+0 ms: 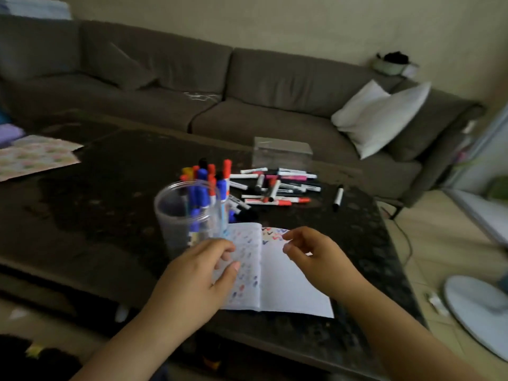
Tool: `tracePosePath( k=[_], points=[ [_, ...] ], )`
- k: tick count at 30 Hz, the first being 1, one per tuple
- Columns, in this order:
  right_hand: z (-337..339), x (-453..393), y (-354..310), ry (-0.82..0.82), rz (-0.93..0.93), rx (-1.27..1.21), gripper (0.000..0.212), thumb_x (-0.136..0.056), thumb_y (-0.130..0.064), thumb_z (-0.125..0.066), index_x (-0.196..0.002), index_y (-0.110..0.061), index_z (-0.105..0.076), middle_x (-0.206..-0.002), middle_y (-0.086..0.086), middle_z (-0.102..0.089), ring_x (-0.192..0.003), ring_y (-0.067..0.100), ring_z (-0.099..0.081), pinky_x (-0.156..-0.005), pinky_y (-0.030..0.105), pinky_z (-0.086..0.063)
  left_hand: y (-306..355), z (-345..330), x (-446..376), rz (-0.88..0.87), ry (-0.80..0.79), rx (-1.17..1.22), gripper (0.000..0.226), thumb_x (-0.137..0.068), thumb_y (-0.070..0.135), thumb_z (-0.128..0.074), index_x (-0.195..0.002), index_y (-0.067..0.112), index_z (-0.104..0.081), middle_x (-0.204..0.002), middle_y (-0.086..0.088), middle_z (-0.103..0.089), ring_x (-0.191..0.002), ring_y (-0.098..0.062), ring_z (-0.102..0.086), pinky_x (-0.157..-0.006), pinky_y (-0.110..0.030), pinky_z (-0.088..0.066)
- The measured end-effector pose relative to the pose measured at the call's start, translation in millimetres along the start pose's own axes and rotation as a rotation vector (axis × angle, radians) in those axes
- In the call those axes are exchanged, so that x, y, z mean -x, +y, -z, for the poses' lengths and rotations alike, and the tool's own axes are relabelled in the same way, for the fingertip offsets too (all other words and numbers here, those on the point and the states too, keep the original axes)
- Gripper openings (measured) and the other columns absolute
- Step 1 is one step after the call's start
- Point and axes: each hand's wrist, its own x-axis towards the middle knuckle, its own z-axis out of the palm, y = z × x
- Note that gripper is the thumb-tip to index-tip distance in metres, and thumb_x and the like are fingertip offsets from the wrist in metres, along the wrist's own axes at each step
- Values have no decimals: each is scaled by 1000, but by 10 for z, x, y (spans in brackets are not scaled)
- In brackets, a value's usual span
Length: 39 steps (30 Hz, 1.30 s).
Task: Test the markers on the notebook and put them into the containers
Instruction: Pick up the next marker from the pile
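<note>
We see a dim room, with soft daylight entering from the right, where the pale tiled floor (428, 243) is brightest. The dark mottled table (110, 188) swallows detail. Everything is slightly blurred, and straight lines bow toward the edges.

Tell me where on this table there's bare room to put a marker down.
Bare table lies left of the clear jar, up to the patterned paper. Another patch lies right of the lone black marker. It is crowded between the marker pile and open notebook.
</note>
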Motion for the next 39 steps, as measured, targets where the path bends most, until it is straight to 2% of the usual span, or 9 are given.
tracePosePath(
  k=[3, 7, 12, 16, 21, 25, 28, 33, 39],
  points=[
    [99, -126, 261, 39, -71, 38, 10, -93, -34, -56, -102, -35, -56, -90, -12, -62, -79, 4, -60, -54, 10, -45, 195, -261, -283, -36, -36, 29, 25, -89, 33, -55, -114, 30, -57, -94, 20, -50, -88, -2, -53, -79, -13, -43],
    [154, -399, 519, 34, -145, 59, 15, -94, -32, -55, -108, -30, -57, -94, -13, -61, -79, 3, -60, -55, 9, -41, 208, -601, -624, -35, -92, 28, 22, -91, 33, -53, -112, 31, -55, -93, 21, -50, -86, -2, -52, -68, -6, -37],
    [67, -997, 710, 17, -192, 38, 22, -95, -28, -54, -114, -20, -60, -97, -6, -63, -81, 3, -57, -60, 13, -39, 63, -921, -979, -1, -123, 33, 22, -90, 32, -54, -112, 27, -57, -99, 15, -58, -84, -2, -54, -72, -17, -45],
    [-56, -1594, 745, 30, -227, 36, 26, -95, -33, -53, -110, -15, -63, -91, 0, -64, -79, 11, -59, -64, 21, -43, -80, -1132, -1066, 56, -98, 54, 24, -91, 30, -54, -114, 27, -56, -95, 18, -54, -82, 0, -53, -65, -7, -39],
    [-175, -2327, 655, 102, -288, 200, 39, -97, -42, -47, -99, -4, -59, -75, 7, -53, -91, 26, -60, -66, 26, -37, -204, -1260, -1107, 133, -88, 96, 22, -90, 29, -52, -111, 28, -57, -96, 15, -58, -85, -4, -56, -75, -22, -50],
    [-325, -2646, 655, 117, -368, 186, 49, -95, -46, -47, -113, -1, -53, -69, 3, -44, -65, 19, -48, -55, 27, -35, -237, -1258, -1136, 176, -65, 112, 18, -90, 31, -52, -108, 30, -56, -89, 19, -53, -81, -1, -55, -71, -19, -49],
    [-382, -2715, 701, 128, -389, 169, 50, -92, -45, -54, -117, -2, -52, -78, 6, -50, -67, 19, -48, -53, 27, -34, -235, -1267, -1116, 162, -75, 110, 18, -90, 34, -51, -108, 32, -56, -92, 20, -54, -83, -1, -54, -70, -15, -46],
    [-261, -2587, 673, 176, -400, 110, 29, -90, -37, -58, -92, -9, -49, -69, 4, -48, -60, 16, -45, -61, 28, -38, -200, -1255, -1077, 157, -109, 142, 19, -90, 32, -51, -108, 32, -56, -91, 21, -54, -85, 2, -54, -74, -16, -49],
    [11, -1578, 535, 65, -351, -271, 28, -93, -32, -56, -79, -10, -66, -55, 0, -53, -52, 13, -47, -51, 24, -41, -50, -1233, -1001, 236, -164, 308, 9, -92, 29, -52, -98, 34, -57, -91, 18, -60, -84, 4, -55, -67, -4, -41]
  ],
)
